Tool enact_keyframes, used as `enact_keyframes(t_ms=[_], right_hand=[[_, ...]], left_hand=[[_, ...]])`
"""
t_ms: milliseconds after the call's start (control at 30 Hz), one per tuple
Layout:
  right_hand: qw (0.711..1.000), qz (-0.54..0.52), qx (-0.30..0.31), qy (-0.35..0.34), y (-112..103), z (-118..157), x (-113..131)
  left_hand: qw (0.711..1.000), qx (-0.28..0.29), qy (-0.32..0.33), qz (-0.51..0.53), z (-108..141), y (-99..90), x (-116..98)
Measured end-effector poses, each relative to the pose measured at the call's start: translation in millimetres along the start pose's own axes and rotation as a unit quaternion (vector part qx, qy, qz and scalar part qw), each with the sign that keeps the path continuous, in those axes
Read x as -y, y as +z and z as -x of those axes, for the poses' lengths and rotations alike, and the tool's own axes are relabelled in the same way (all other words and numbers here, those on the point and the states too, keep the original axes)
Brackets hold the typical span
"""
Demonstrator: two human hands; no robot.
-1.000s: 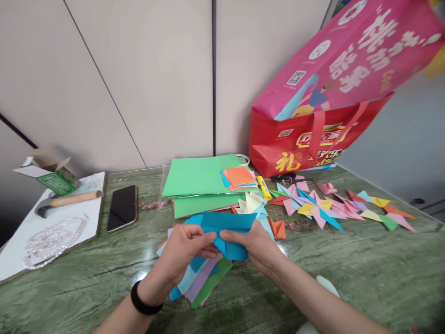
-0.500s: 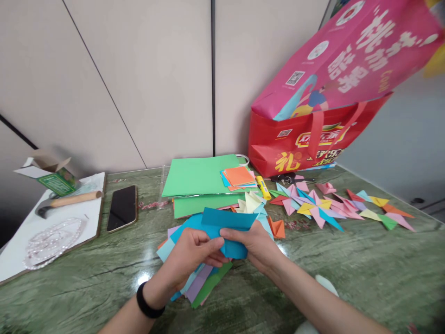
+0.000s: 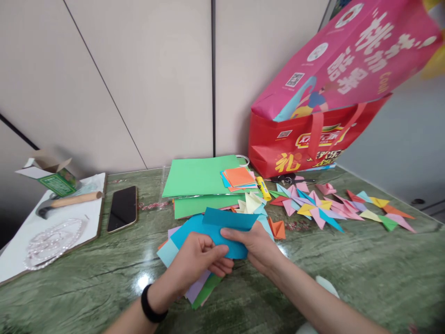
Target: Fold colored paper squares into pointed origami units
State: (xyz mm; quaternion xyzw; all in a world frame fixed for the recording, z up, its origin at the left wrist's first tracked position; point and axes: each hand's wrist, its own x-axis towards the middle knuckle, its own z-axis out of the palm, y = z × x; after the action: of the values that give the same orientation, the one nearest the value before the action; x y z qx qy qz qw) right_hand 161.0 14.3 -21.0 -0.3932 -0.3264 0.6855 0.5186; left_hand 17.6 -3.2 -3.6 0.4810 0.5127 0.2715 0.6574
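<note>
A folded sheet of blue paper (image 3: pixel 229 220) is held up in front of me, its upper flap a darker blue. My right hand (image 3: pixel 255 243) grips its right side, thumb on top and the other fingers behind. At the lower left edge of the sheet, the thumb and fingers of my left hand (image 3: pixel 206 260) close on it, with a black band on that wrist. Beneath both hands lies a loose pile of coloured paper sheets (image 3: pixel 198 290), partly hidden by them. Just beyond the sheet sits a cream folded paper piece (image 3: pixel 249 203).
Green paper (image 3: pixel 201 176) lies behind, topped by small orange squares (image 3: pixel 239 177) beside a yellow glue stick (image 3: pixel 263 188). Folded paper stars (image 3: pixel 314 206) spread rightward below a red bag (image 3: pixel 295 144). On the left are a phone (image 3: pixel 122 208), a hammer (image 3: pixel 76 199) and beads (image 3: pixel 55 241).
My left hand has shifted slightly right and down along the lower edge of the blue paper, its fingers extending further out. My right hand keeps its grip almost unmoved.
</note>
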Motion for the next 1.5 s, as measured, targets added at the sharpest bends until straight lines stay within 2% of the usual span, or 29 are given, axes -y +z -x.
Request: enact_keyframes(t_ms=[100, 267, 433, 567, 733, 867, 1067, 1200, 1400, 1500], right_hand=[[1.000, -0.002, -0.004, 0.004, 0, 0, 0], [1.000, -0.006, 0.000, 0.018, 0, 1, 0], [0.999, 0.005, 0.000, 0.035, 0, 1, 1], [1.000, -0.011, 0.014, 0.025, 1, 1, 1], [1.000, -0.014, 0.025, 0.011, 2, 2, 1], [1.000, -0.006, 0.013, 0.027, 1, 1, 1], [0.999, -0.024, 0.026, 0.028, 1, 0, 1], [0.999, -0.011, 0.006, 0.040, 1, 0, 1], [1.000, -0.013, 0.000, 0.026, 0, 1, 1], [1.000, -0.014, 0.000, 0.027, 1, 1, 0]], left_hand=[[1.000, -0.010, 0.004, 0.001, 1, 1.3, -1], [1.000, 0.014, 0.011, -0.015, 3, -3.6, -6], [0.994, -0.062, 0.081, -0.038, 1, -13.2, -13], [0.992, -0.066, 0.102, -0.036, 2, -18.3, -15], [0.994, -0.049, 0.095, -0.020, 4, -20.1, -14], [0.995, -0.061, 0.081, -0.011, 3, -19.3, -16], [0.991, -0.062, 0.116, 0.006, 5, -19.0, -19], [0.993, -0.069, 0.094, -0.004, 3, -17.7, -15], [0.997, -0.014, 0.049, -0.061, 0, -9.9, -6], [0.997, -0.019, 0.055, -0.059, 1, -6.2, -5]])
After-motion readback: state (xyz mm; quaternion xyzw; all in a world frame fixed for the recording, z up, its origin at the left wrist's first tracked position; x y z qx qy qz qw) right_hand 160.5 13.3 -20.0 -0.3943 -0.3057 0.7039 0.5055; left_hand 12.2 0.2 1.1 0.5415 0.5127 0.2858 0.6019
